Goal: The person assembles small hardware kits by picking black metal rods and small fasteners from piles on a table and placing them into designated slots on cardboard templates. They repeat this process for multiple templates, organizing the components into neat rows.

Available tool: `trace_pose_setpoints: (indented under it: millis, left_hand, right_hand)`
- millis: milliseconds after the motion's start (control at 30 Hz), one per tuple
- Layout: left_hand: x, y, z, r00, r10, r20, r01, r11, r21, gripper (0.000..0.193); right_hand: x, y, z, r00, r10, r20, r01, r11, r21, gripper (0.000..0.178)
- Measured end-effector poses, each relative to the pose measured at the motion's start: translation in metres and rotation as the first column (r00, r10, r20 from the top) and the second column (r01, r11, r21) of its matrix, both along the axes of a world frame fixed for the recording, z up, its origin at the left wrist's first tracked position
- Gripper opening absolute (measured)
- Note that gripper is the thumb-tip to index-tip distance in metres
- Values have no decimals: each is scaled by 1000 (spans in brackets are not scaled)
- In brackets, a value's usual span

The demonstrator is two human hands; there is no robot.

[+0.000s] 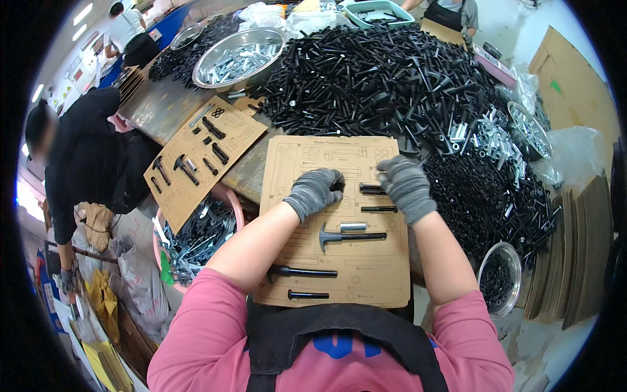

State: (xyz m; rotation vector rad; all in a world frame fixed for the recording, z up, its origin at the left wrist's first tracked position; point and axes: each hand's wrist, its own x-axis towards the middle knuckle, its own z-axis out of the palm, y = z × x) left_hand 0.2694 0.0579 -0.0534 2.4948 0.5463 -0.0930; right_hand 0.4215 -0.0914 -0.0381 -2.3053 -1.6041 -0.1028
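Note:
A brown cardboard sheet [366,287] with printed part outlines lies in front of me. My left hand [317,193], in a grey knit glove, is curled closed over its upper middle, with a small dark piece at the fingertips. My gloved right hand [406,189] has its fingers bent at the right ends of some black bolts [371,188]; whatever is inside its grip is hidden. Below them lie a single black bolt [379,210], a silver sleeve [353,227] and a T-headed black bolt [356,237]. Nearer me are another T-headed bolt [304,272] and a shorter bolt [308,295].
Black bolts [353,78] heap up beyond the sheet. A second cardboard sheet [176,202] bearing parts lies at left, above a pink tub [238,202]. A metal bowl [281,42] holds silver sleeves. Cardboard sheets [562,261] stand at right. A co-worker [85,150] bends at left.

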Motion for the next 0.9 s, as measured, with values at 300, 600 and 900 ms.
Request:
trace_pose_setpoints:
  millis: [300, 600, 900]
  left_hand:
    - [24, -25, 22, 975, -9, 222, 21, 998, -53, 35]
    - [126, -104, 21, 885, -459, -77, 463, 849, 255, 32]
    - [167, -130, -6, 868, -421, -264, 494, 789, 367, 29]
  right_hand:
    - [76, -126, 1, 825, -521, 218, 565, 752, -339, 23]
    - [43, -108, 8, 886, -441, 143, 434, 680, -591, 30]
    - [52, -137, -12, 924, -380, 26, 328, 758, -564, 22]
